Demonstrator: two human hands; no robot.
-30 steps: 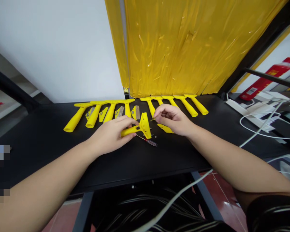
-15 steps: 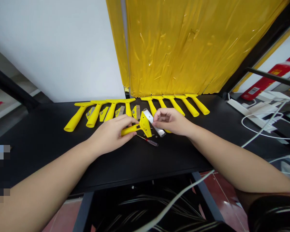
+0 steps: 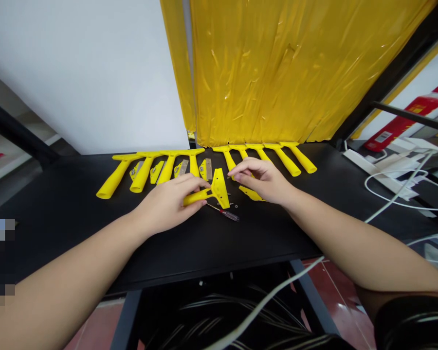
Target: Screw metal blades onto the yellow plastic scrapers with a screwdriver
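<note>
My left hand (image 3: pixel 171 199) is closed around the handle of a yellow scraper (image 3: pixel 220 188), whose flat head with small holes points right. Just to the right of that head, my right hand (image 3: pixel 264 180) is pinched; a tiny item may show at its fingertips, too small to name. Partly under the right hand lies a loose yellow plate (image 3: pixel 251 193) with holes. A screwdriver (image 3: pixel 228 214) rests on the table below the scraper head. Small screws and nuts (image 3: pixel 236 206) are scattered beside it.
Yellow scraper handles (image 3: pixel 113 180) lie in a row along the back of the black table (image 3: pixel 204 248). Among them are small yellow plates with metal blades (image 3: pixel 205 169). A white cable (image 3: pixel 390 201) and a red bottle (image 3: pixel 405 116) are at the right.
The shiny metal strip between the hands is no longer seen. My right hand has shifted slightly up, and the loose yellow plate beneath it shows more. My left hand keeps its grip, barely moved.
</note>
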